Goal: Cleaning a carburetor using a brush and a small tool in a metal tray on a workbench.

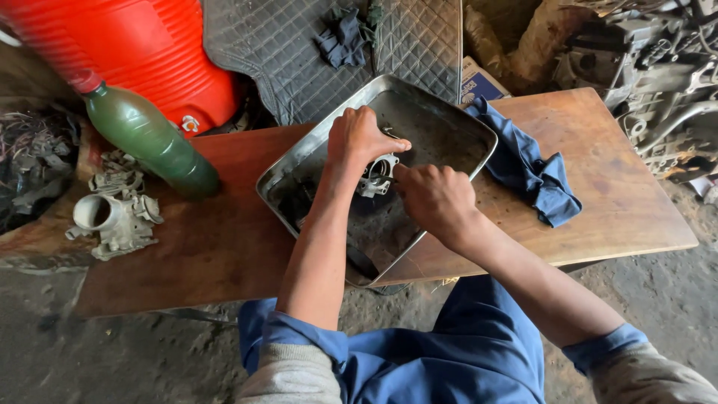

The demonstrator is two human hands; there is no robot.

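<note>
Over a shallow metal tray (314,146) that sits at an angle on the wooden worktop (613,209), both hands work on a small grey metal engine part (378,176) with a round opening. The left hand (360,138) comes down from above, its grip closed over the top of the part, fingers curled around its far edge. The right hand (434,198) is just beside it on the near right, its grip clenched into a fist against the part's side; whether it holds a small tool or only the part itself cannot be told. The part is held just above the dark, wet-looking floor of the tray, near its middle. A crumpled blue cloth (527,168) lies on the worktop touching the tray's right rim. At the left end of the worktop stands a green plastic bottle (146,135) with a red cap, tilted, and near it rests a larger grey cast metal part (116,217) with a round mouth. A red ribbed container (142,45) stands behind the bottle, and a dark quilted mat (292,52) lies behind the tray.
</note>
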